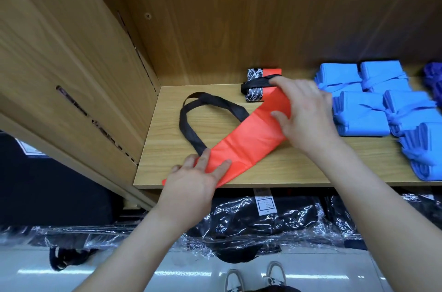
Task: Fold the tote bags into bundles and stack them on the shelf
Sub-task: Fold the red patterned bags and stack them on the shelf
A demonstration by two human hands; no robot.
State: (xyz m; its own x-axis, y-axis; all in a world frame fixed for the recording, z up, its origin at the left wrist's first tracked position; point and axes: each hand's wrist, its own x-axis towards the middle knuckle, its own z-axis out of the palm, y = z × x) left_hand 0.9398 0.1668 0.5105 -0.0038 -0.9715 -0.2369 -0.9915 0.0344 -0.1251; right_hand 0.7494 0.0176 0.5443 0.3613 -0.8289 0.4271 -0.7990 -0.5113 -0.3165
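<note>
Orange, smooth tote bag (241,145), folded into a long strip, slants across the wooden shelf (311,172) near its front edge, black strap handles (191,119) looping left. Left hand (193,181) presses its near end with flat fingers; right hand (303,109) pinches the far end beside blue bundles (363,114).

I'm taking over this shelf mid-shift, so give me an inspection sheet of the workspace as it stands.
Surface: wooden shelf, with bags lying on it.
Job's things: orange tote bag folded into a long strip, lying slantwise, its black handles looped out to the left; one tied orange-and-black bundle behind it; blue bundles grouped at the right.
Clutter: plastic-wrapped dark goods below the shelf.
Grips: left grip presses flat on the strip's near end; right grip holds its far end between thumb and fingers.
Cables: nothing seen.
Surroundings: wooden cabinet wall at the left, pale glossy floor, the person's shoes.
</note>
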